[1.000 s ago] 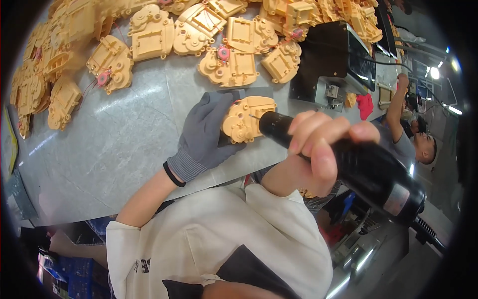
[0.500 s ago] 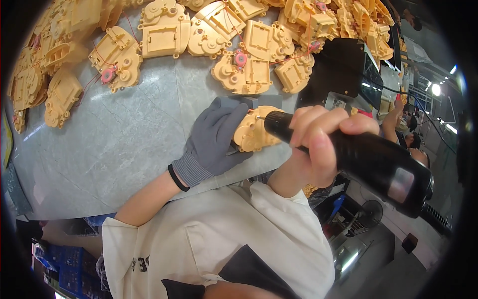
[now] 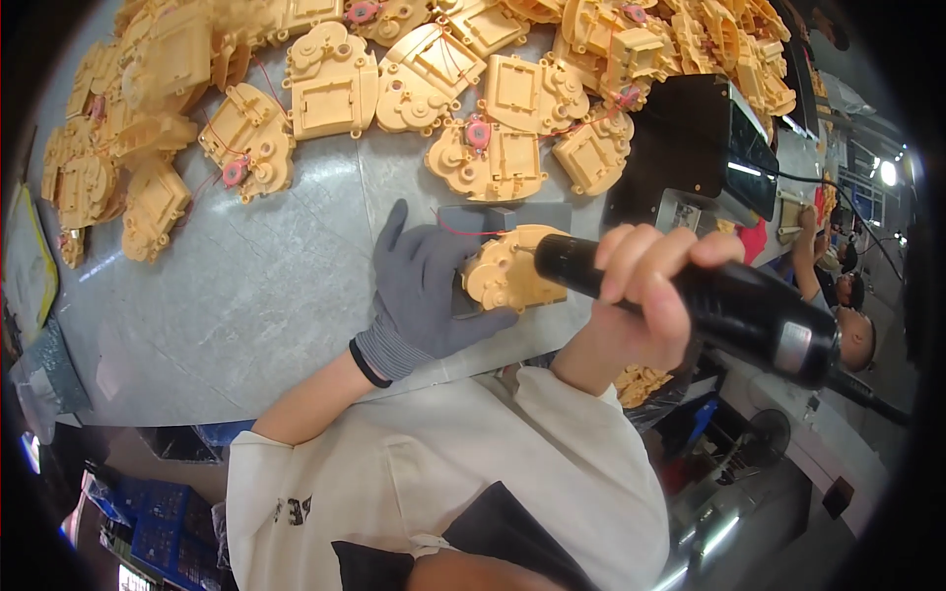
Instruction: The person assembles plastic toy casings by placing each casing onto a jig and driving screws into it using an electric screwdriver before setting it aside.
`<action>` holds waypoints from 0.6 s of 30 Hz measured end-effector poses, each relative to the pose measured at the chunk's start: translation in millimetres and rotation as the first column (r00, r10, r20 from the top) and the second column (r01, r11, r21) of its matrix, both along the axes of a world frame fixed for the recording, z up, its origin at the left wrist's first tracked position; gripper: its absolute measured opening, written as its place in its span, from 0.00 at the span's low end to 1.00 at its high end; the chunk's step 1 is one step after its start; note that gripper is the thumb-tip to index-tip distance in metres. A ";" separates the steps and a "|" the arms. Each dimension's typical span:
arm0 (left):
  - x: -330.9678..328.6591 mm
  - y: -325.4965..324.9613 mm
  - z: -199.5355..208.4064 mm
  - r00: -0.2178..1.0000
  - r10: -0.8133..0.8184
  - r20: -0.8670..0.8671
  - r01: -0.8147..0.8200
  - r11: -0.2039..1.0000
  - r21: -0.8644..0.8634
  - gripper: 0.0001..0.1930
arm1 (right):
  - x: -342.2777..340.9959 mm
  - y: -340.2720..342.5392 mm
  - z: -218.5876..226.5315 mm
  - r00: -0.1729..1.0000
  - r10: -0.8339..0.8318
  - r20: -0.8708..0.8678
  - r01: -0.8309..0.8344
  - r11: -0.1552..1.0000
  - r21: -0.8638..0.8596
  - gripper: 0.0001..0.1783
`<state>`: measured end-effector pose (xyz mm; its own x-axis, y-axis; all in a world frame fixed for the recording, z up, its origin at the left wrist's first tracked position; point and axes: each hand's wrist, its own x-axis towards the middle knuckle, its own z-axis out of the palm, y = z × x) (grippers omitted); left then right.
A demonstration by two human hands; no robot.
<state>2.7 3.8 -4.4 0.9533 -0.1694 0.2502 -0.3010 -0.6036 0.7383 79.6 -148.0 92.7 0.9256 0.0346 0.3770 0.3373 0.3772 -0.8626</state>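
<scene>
My left hand (image 3: pixel 419 295), in a grey knit glove, holds a yellow plastic housing (image 3: pixel 498 276) by its left side. Its thumb lies along the near edge, while one finger points up and away from the part. A thin red wire runs above the housing. My bare right hand (image 3: pixel 645 295) is wrapped round a black electric screwdriver (image 3: pixel 754 310), which slants down to the left. The bit's thin tip is at the housing's upper face; whether a screw is under it, I cannot make out. Behind the housing sits a dark grey block (image 3: pixel 544 215).
Several more yellow housings (image 3: pixel 335 89), some with red wires and pink round parts, lie along the table's (image 3: pixel 246 305) far side and pile up at both ends. A black box (image 3: pixel 685 148) stands at the right. Blue crates (image 3: pixel 163 532) are at lower left. Other people are at far right.
One finger of my left hand has lifted off the housing and the hand has loosened. The red wire above the housing now shows. The screwdriver has shifted slightly, its tip still at the part.
</scene>
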 end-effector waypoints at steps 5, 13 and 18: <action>27.9 -14.9 21.0 0.917 -0.006 -0.400 -0.094 0.968 -0.231 0.38 | -26.1 -40.9 30.5 0.889 0.298 0.347 -0.405 0.866 0.292 0.25; -49.3 64.2 73.9 0.781 0.006 -0.624 -0.603 0.266 -0.752 0.43 | -44.4 5.3 102.8 0.780 0.236 0.580 -0.458 0.847 0.270 0.11; -287.5 184.0 7.9 0.289 0.770 -0.569 -0.829 -0.097 -0.551 0.24 | -43.1 13.0 100.2 0.810 0.109 0.576 -0.315 0.909 0.271 0.11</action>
<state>-284.8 187.7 3.5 0.2956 0.9081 -0.2967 0.0595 0.2924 0.9544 36.5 -135.0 192.9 0.5526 -0.0189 0.8332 0.5804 0.7262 -0.3685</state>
